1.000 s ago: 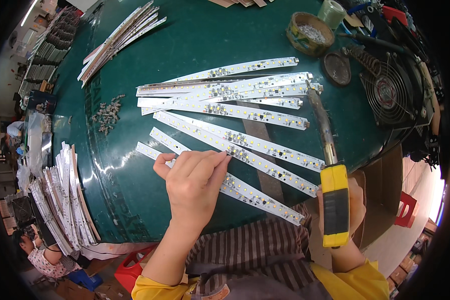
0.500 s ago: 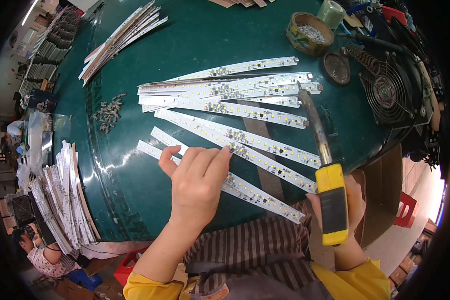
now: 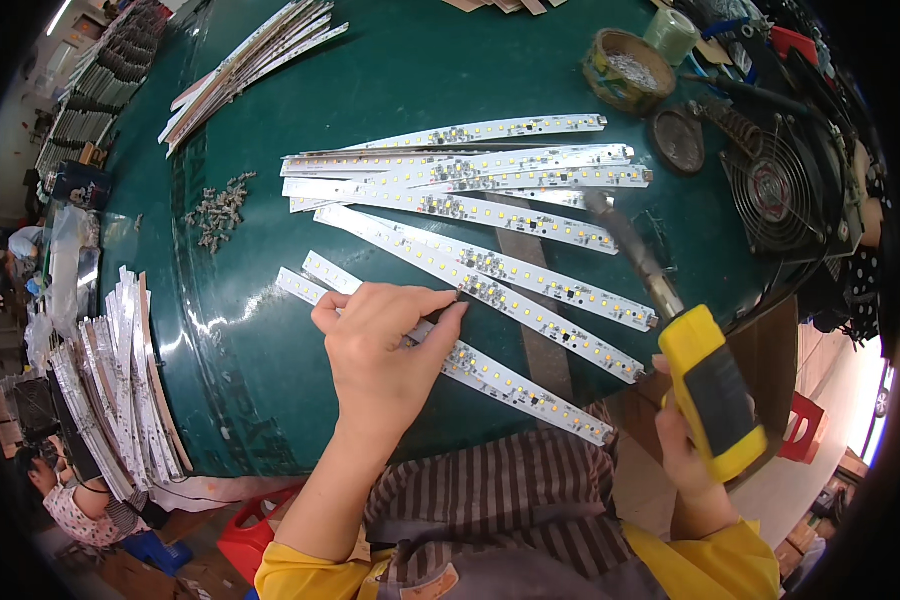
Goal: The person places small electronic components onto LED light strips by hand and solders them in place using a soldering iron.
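Note:
Several white LED strips (image 3: pixel 550 222), dotted with small yellow chips, lie fanned out on the green tabletop. With thumb and forefinger closed together, my left hand (image 3: pixel 385 340) pinches the edge of an LED strip (image 3: pixel 530 315) near its middle. Below that hand, two more LED strips (image 3: pixel 510 382) overlap, partly covered by my fingers. My right hand (image 3: pixel 682 440) is closed around the yellow and black handle of a soldering iron (image 3: pixel 708 385). The iron's blurred metal shaft points up and left, its tip over the right ends of the strips.
Small metal parts lie in a pile (image 3: pixel 218 212) at left. Strip bundles (image 3: pixel 255 65) lie far left and near left (image 3: pixel 135 385). At far right are a round tub (image 3: pixel 625 70) of metal bits, a small round dish (image 3: pixel 676 140) and a fan (image 3: pixel 775 190). Another person (image 3: pixel 80 505) sits lower left.
The soldering iron has swung right and tilted, with my right hand turning along with it. My left thumb now shows against the forefinger at the strip's edge. The whole view has shifted slightly.

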A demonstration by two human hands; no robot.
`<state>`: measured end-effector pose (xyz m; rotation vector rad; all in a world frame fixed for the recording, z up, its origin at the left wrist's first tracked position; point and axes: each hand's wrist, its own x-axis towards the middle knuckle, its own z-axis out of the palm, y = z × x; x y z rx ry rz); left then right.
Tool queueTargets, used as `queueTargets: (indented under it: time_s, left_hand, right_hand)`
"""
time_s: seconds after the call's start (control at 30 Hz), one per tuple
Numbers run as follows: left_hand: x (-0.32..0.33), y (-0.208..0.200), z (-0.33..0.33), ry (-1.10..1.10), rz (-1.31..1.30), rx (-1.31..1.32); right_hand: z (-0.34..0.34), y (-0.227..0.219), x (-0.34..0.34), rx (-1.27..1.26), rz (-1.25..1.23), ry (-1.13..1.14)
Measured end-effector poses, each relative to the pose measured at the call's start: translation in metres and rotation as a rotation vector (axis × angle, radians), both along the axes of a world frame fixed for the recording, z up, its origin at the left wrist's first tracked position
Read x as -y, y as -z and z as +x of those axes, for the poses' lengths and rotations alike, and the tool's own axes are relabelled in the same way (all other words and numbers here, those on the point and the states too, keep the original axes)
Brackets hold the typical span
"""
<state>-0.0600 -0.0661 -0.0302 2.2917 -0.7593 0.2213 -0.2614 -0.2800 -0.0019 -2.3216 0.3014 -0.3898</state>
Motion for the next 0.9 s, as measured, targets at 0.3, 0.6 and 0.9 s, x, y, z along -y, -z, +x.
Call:
queueTargets:
  time_s: [0.3,0.6,0.9]
  left_hand:
    - [0.002,0.002,0.0,-0.029,0.002,-0.014]
    - [0.0,0.006,0.002,0.002,-0.021,0.006]
    - [0.0,0.007,0.003,0.004,-0.018,-0.019]
  right_hand:
    - [0.023,-0.007,-0.025,-0.013,0.324,0.031]
    - [0.018,-0.009,-0.026,-0.101,0.342,0.051]
    - [0.021,-0.01,-0.021,-0.087,0.209,-0.073]
